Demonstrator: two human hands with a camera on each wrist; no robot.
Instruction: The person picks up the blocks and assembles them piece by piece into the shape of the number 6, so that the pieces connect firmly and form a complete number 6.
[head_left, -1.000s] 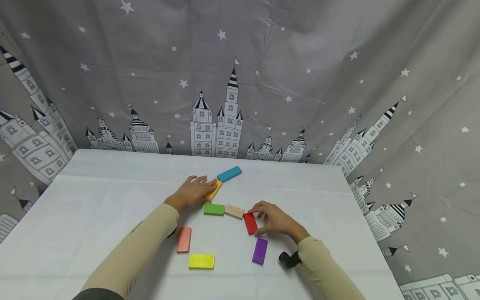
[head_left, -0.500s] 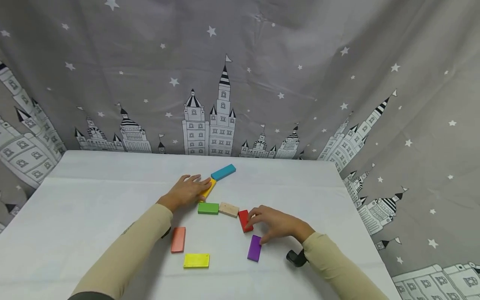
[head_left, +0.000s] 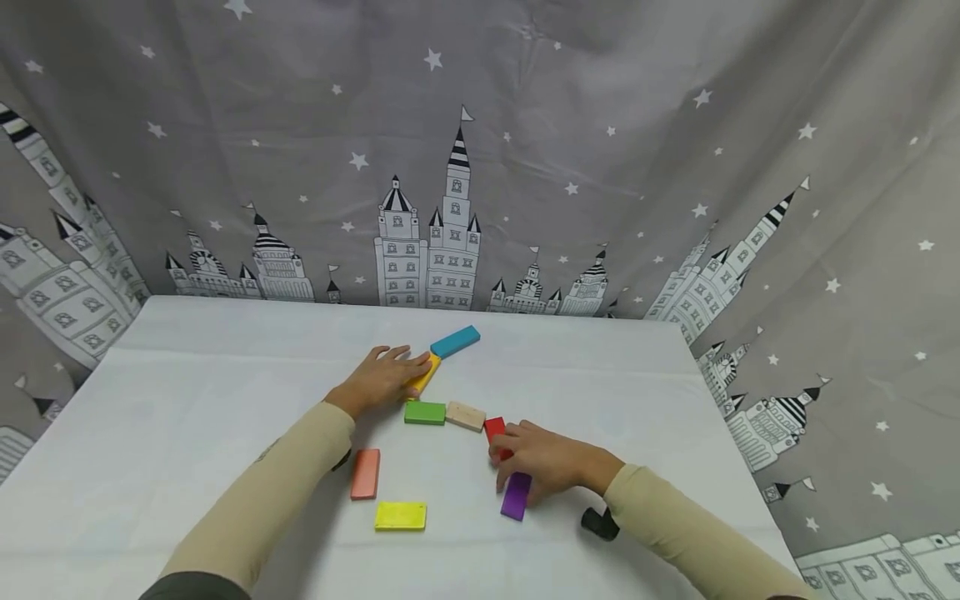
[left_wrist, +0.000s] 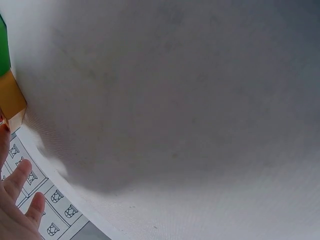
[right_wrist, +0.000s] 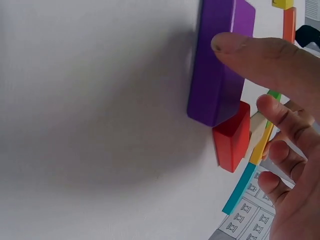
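My right hand point(head_left: 547, 458) straddles a purple block point(head_left: 515, 497), its thumb on the near long side and its index finger on the other. In the right wrist view the thumb presses the purple block point(right_wrist: 210, 80), whose end is close to the red block point(right_wrist: 232, 142). My left hand point(head_left: 378, 383) pinches an orange-yellow block point(head_left: 427, 372) between thumb and fingers. That block lies between the blue block point(head_left: 455, 342) and the green block point(head_left: 425, 413). A plain wooden block point(head_left: 466, 417) bridges green and red. Fingers partly cover the red block point(head_left: 494, 430).
Two more flat blocks, salmon pink point(head_left: 365, 474) and bright yellow point(head_left: 401, 516), lie on the white tabletop point(head_left: 225, 375) towards the front. Behind the table's far edge hangs a grey curtain point(head_left: 600, 100) printed with castles and stars.
My right hand has left the red block and come forward to the purple one, now gripping it and tucking it slightly nearer red. My left hand stays on the orange-yellow block.
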